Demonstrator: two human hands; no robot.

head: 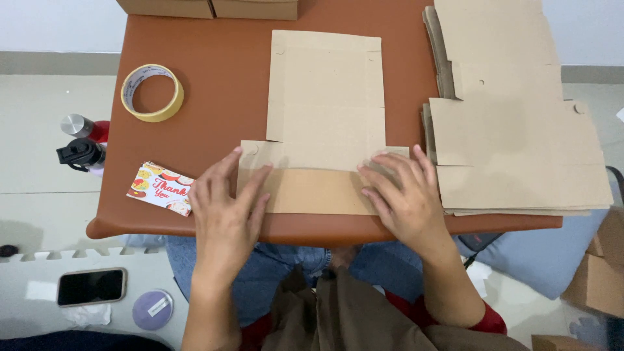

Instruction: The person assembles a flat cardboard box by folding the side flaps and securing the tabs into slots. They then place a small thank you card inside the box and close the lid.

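Grip: neither hand grasps anything. The left hand (224,205) and right hand (403,198) lie flat, fingers spread, palms down on the near flap of a flat cardboard box blank (325,97).

Item 1. Cardboard box blank, plain brown, unfolded, lying at the middle of the table and running from the near edge toward the far side. Its near flap is folded over, showing a slightly darker strip between the two hands. Small round notches mark the far corners.

Item 2. Table (221,78), reddish-brown top with rounded near-left corner.

Item 3. Stack of box blanks (520,143), same brown cardboard, right of the blank in hand and just beside the right hand, reaching to the table's far right edge.

Item 4. Tape roll (153,92), pale yellow ring, lying flat at the far left of the table.

Item 5. Printed card (161,188), small rectangle, white with red lettering and bright food pictures, near left, just beside the left hand.

Item 6. Two folded boxes (208,8), brown, at the far edge, partly cut off by the frame.

Item 7. Bottle (84,140), red with black and silver cap, on the floor left of the table.

Item 8. Phone (91,286), dark screen up, on the floor at near left, with a round lilac lid (153,310) just right of it.
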